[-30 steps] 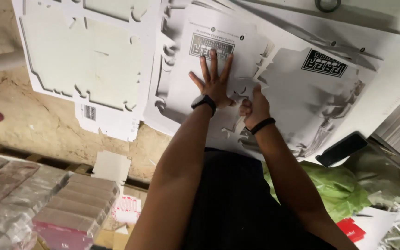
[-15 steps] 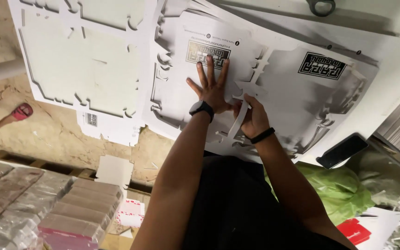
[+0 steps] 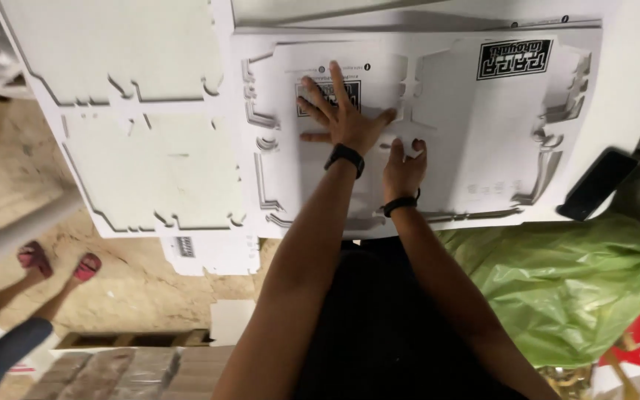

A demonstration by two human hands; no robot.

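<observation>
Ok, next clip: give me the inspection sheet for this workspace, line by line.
Surface: white table, mostly covered by die-cut sheets.
Job's things: white die-cut cardboard sheet with black printed patches, lying flat; a second, plain sheet beside it overhangs the edge.
Clutter: dark phone at the table edge; green plastic bag below it.
Grippers: left hand pressed flat on the printed sheet, fingers spread; right hand pinches a small cut-out tab on the same sheet. Both wrists wear dark bands.
Cables: nothing seen.
Surroundings: bare floor; another person's feet in red sandals; stacked packs at the bottom.
</observation>
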